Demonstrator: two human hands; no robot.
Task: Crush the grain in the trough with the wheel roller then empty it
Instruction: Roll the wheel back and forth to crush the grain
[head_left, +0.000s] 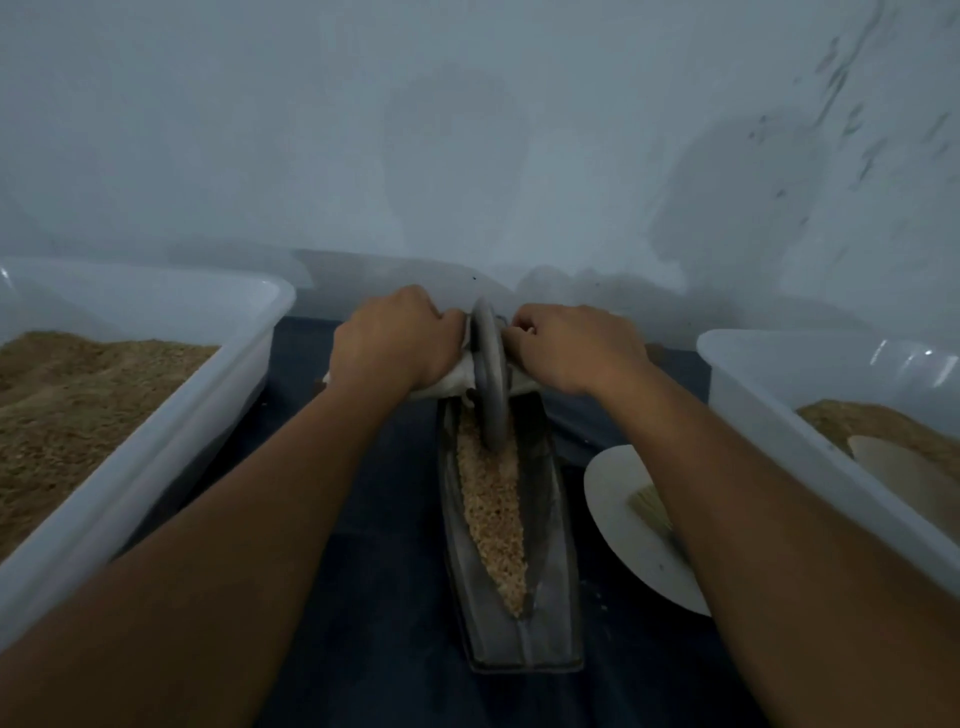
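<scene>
A long dark metal trough (550, 582) lies lengthwise on the dark table in front of me, its groove filled with tan grain (493, 514). A grey wheel roller (488, 374) stands upright in the far end of the groove. My left hand (389, 338) grips the cloth-wrapped axle handle on the wheel's left side. My right hand (571, 348) grips the handle on its right side. Both arms are stretched forward.
A large clear plastic tub (156, 415) of brown ground grain stands on the left. Another clear tub (779, 415) with grain and a pale scoop stands on the right. A white plate (618, 525) holding a small brush lies by the trough's right side. A pale wall is close behind.
</scene>
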